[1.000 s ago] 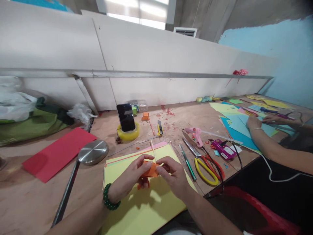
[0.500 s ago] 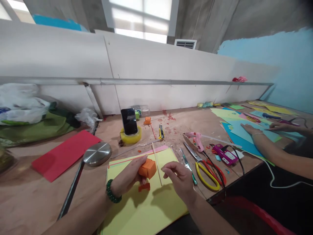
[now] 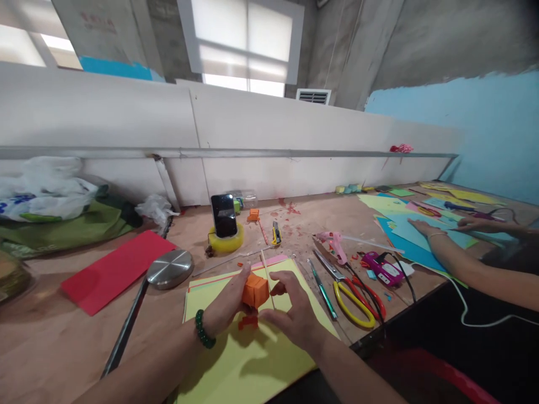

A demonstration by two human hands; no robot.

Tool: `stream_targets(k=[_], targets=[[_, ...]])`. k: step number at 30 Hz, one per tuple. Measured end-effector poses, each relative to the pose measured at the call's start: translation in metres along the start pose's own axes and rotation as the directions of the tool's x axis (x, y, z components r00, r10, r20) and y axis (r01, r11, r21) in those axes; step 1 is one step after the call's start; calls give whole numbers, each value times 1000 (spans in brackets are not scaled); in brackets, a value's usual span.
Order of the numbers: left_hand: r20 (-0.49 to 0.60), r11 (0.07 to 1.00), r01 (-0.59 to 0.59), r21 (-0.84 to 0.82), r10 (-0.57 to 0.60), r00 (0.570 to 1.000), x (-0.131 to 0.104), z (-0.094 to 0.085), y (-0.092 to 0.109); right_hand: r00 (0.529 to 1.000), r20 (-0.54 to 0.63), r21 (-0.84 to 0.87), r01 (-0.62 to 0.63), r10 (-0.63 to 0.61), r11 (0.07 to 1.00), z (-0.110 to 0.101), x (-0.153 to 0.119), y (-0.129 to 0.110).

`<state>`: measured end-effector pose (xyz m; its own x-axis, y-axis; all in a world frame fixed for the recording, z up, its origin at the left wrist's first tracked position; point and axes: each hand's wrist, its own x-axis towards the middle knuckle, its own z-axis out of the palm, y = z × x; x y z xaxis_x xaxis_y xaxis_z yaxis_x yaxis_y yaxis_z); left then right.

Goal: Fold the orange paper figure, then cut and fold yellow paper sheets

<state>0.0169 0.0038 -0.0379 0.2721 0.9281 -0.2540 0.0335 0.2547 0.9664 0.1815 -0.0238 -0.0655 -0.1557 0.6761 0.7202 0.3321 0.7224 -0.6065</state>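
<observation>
An orange folded-paper box point(image 3: 255, 291) is held in my left hand point(image 3: 231, 297), above a stack of yellow paper point(image 3: 236, 367). My right hand point(image 3: 297, 314) is close to the box's right side, thumb and fingers apart, with nothing visible between them. Below the box a small orange-red paper piece point(image 3: 248, 322) shows over the yellow sheet. A thin pale stick point(image 3: 264, 264) lies on the paper, partly hidden behind my right hand.
To the right are a green cutter pen point(image 3: 323, 292), scissors point(image 3: 353, 306), a pink glue gun point(image 3: 334, 247) and a purple power strip point(image 3: 381, 268). Behind stand a phone point(image 3: 224, 216) and a tape roll point(image 3: 226, 240). A metal disc point(image 3: 170, 268) is left. Another person's hands point(image 3: 425, 229) work on blue paper.
My right hand has moved left toward the orange box, and its curled fingers have spread apart. My left hand still holds the box. The camera view has tilted up slightly.
</observation>
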Motion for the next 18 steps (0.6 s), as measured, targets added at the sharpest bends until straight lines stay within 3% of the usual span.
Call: stream_targets(k=[8, 18], targets=[[-18, 965, -189, 182, 195, 981, -11, 1, 10, 980, 196, -3, 43, -41, 999, 2, -3, -1], [13, 953, -239, 185, 241, 970, -6, 1, 6, 984, 169, -48, 65, -56, 997, 10, -5, 11]])
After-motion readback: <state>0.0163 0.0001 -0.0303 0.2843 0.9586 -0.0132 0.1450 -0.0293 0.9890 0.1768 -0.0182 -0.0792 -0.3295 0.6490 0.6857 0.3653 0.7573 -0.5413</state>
